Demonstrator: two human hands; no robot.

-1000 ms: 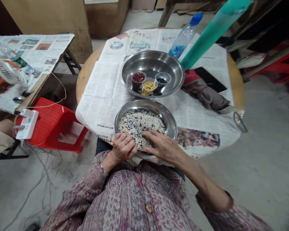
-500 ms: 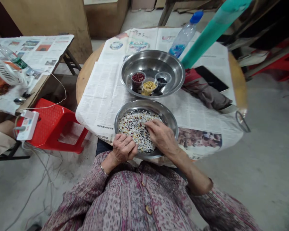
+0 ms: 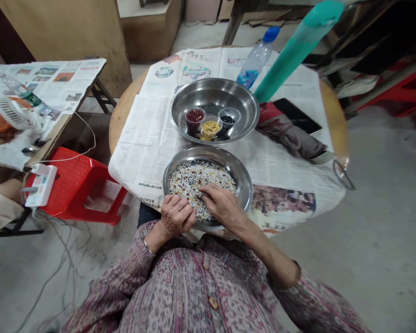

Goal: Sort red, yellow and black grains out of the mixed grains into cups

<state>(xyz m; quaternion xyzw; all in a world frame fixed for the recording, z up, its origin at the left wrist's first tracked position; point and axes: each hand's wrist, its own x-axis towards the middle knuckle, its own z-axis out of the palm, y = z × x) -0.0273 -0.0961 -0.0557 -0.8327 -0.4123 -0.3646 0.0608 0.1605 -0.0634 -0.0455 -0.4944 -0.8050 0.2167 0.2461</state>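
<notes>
A steel basin [image 3: 243, 189] in front of me holds white rice-like grains [image 3: 183, 178] mixed with red, yellow and dark pieces. My left hand [image 3: 177, 213] is curled into a fist over its near left rim; whatever lies inside the fist is hidden. Over the grains, my right hand [image 3: 223, 206] reaches in from the right, its thumb and forefinger slightly apart and touching the mix. Behind stands a larger steel bowl [image 3: 180, 95]. Inside it are clear cups of red beans [image 3: 195, 116], yellow grains [image 3: 210, 129] and black beans [image 3: 228, 119].
Newspaper [image 3: 142, 138] covers the round table. A water bottle [image 3: 256, 58], a green tube [image 3: 294, 58], a folded umbrella [image 3: 291, 134] and a dark tablet-like slab [image 3: 296, 115] lie or stand beyond. At left are a red stool [image 3: 79, 180], a power strip [image 3: 41, 185] and a small fan [image 3: 12, 111].
My right hand has shifted left and nearer across the grains, and its thumb and forefinger have parted. The left fist stays at the rim. The camera view has tilted slightly.
</notes>
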